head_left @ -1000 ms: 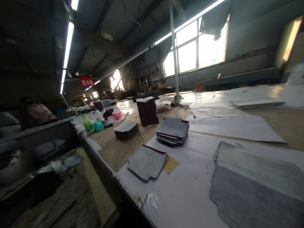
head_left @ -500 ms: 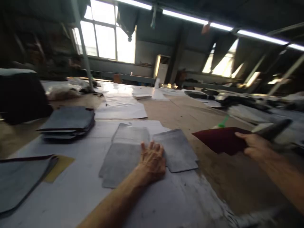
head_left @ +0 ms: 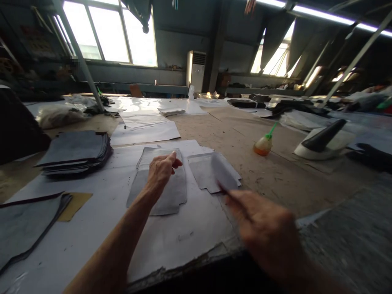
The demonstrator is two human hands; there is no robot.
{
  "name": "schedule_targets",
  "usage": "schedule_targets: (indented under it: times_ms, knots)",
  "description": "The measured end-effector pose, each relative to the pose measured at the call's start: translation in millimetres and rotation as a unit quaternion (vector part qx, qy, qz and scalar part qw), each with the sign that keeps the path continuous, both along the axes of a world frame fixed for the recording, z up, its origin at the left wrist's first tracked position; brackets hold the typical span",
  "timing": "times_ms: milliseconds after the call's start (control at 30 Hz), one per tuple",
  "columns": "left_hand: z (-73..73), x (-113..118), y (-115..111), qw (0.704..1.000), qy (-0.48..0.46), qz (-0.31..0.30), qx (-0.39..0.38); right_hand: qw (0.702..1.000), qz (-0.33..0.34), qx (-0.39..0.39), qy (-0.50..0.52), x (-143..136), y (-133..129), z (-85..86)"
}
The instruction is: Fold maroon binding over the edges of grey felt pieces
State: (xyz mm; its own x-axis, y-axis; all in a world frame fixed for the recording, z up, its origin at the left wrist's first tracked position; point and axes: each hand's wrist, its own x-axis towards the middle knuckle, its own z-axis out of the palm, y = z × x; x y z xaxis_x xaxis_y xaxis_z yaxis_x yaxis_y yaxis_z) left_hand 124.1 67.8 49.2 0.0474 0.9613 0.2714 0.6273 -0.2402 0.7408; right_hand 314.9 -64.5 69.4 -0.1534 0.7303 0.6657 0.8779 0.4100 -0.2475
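Observation:
My left hand point(head_left: 162, 169) is over the left grey cut piece point(head_left: 167, 196) of leather-like sheet. Its fingers are curled and the thumb points up; whether anything is between them is hidden. In my right hand point(head_left: 260, 222) is a thin cut piece point(head_left: 225, 173), maroon at the edge and grey on its face, blurred and tilted nearly edge-on. That held piece is just above the right grey cut piece point(head_left: 200, 173), partly covering it. Both grey pieces lie flat, side by side, on white paper point(head_left: 104, 228).
To the left are a stack of grey pieces point(head_left: 73, 147), a larger grey piece point(head_left: 27, 228) and a yellow card point(head_left: 75, 206). On the right stand a glue bottle point(head_left: 263, 145) with green nozzle and a white stand with a black handle point(head_left: 321, 139). The table's front edge point(head_left: 183, 267) is close.
My right hand has brought the maroon piece leftward from the right side to the grey pieces, turning it. My left hand has shifted left and its fingers have curled. The camera view has shifted.

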Motion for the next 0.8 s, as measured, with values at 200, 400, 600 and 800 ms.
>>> schedule_targets:
  times_ms: [200,400,600,800]
  knots:
    - [-14.3,-53.1,-42.6,0.997,0.036,-0.067,-0.02,0.989,0.111,0.082,-0.055,-56.8,-26.2,-65.3]
    - [-38.6,-74.9,-60.0,0.982,0.119,-0.141,0.043,0.993,0.096,-0.056,0.027,-41.0,-20.1,-50.5]
    - [-39.9,-79.1,-54.3,0.968,0.156,-0.178,0.08,1.0,0.009,-0.02,0.011,-17.8,-18.4,-39.0]
    - [-44.9,-75.8,-47.3,0.956,0.199,-0.182,0.119,0.992,-0.124,0.013,0.02,4.3,-19.6,-11.0]
